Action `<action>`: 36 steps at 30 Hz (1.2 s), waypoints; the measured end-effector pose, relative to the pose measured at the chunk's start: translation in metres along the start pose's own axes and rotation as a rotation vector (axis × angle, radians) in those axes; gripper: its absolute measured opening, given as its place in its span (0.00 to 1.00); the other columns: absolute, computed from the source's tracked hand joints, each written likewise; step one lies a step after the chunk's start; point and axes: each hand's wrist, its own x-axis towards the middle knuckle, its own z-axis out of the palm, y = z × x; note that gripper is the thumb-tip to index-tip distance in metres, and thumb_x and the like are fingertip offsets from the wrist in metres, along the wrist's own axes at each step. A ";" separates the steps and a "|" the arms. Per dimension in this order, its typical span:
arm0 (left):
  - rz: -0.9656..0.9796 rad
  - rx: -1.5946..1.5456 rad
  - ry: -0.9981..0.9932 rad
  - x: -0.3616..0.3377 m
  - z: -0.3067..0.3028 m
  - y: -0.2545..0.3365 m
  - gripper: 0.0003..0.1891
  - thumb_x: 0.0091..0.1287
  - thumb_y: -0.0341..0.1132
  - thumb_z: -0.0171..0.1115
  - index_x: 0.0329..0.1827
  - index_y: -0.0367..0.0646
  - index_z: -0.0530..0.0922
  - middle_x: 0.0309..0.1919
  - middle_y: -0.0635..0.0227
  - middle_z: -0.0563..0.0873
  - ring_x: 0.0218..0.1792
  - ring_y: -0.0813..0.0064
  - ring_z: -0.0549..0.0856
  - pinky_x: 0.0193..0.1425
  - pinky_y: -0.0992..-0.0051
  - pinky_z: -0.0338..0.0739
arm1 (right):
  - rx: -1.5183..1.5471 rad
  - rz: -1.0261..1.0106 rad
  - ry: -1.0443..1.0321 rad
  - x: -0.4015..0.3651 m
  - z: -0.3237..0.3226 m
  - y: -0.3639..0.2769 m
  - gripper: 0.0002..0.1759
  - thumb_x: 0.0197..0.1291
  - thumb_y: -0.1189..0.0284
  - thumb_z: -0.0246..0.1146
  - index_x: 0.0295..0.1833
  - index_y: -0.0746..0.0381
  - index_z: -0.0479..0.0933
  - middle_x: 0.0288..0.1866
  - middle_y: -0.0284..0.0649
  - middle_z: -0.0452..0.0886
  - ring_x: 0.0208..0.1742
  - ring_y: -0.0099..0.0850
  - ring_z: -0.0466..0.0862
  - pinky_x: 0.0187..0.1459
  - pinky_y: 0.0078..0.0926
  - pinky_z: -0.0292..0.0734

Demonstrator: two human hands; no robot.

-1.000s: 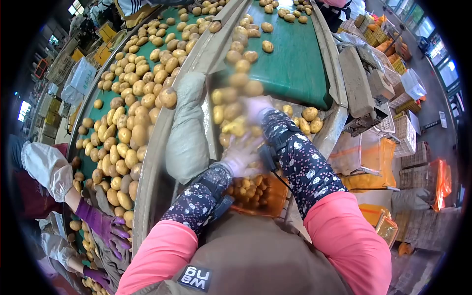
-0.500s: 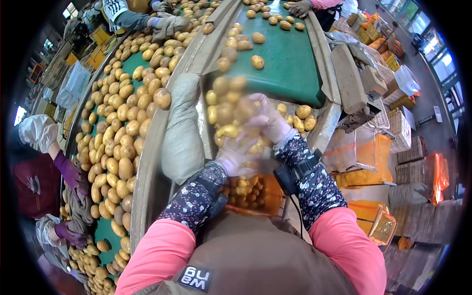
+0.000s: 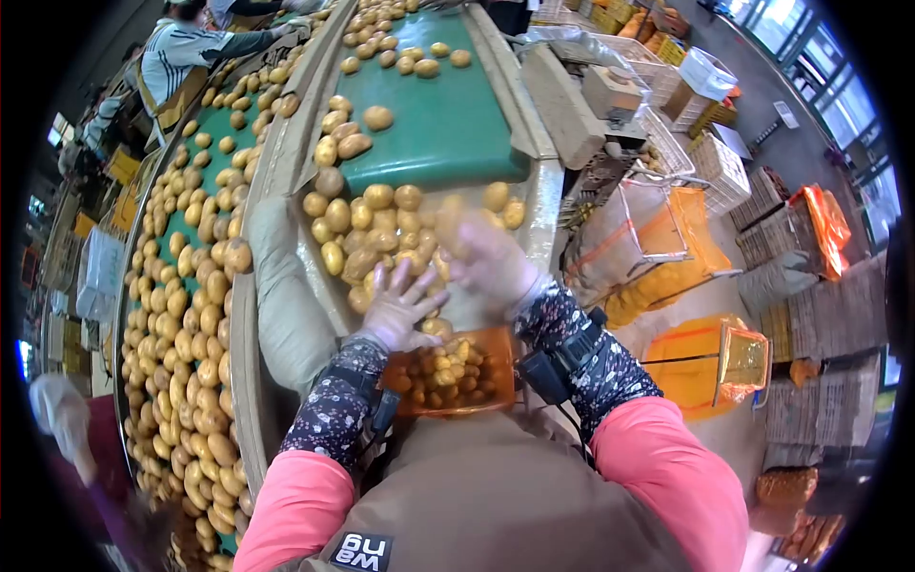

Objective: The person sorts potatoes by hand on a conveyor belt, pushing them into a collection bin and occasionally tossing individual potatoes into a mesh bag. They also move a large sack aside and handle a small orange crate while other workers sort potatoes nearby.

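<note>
Pale-gloved, my left hand (image 3: 402,307) has its fingers spread over the lower edge of a heap of potatoes (image 3: 381,224) on a metal chute (image 3: 541,229). My right hand (image 3: 486,262), also gloved, is smeared by motion at the heap's right side. Whether it holds a potato cannot be made out. Just below both hands, an orange mesh bag (image 3: 505,357) hangs open with potatoes inside. Above the chute, a green belt (image 3: 429,124) carries more potatoes.
A wide potato conveyor (image 3: 181,334) runs along the left, beside a padded grey roll (image 3: 281,286). A co-worker (image 3: 186,57) stands at upper left, another person (image 3: 71,429) at lower left. Orange bags (image 3: 691,372) and crates (image 3: 720,176) stand right.
The view has shifted, moving the belt and chute left in the frame. Both my hands are still at the chute, now farther apart, and more potatoes show behind them.
</note>
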 end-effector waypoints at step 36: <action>-0.079 -0.009 -0.002 0.006 0.025 -0.008 0.47 0.47 0.79 0.62 0.71 0.70 0.74 0.80 0.67 0.59 0.80 0.33 0.38 0.76 0.30 0.27 | -1.513 -0.970 0.790 -0.030 -0.108 -0.160 0.21 0.54 0.72 0.66 0.55 0.62 0.80 0.53 0.54 0.82 0.58 0.50 0.80 0.62 0.42 0.74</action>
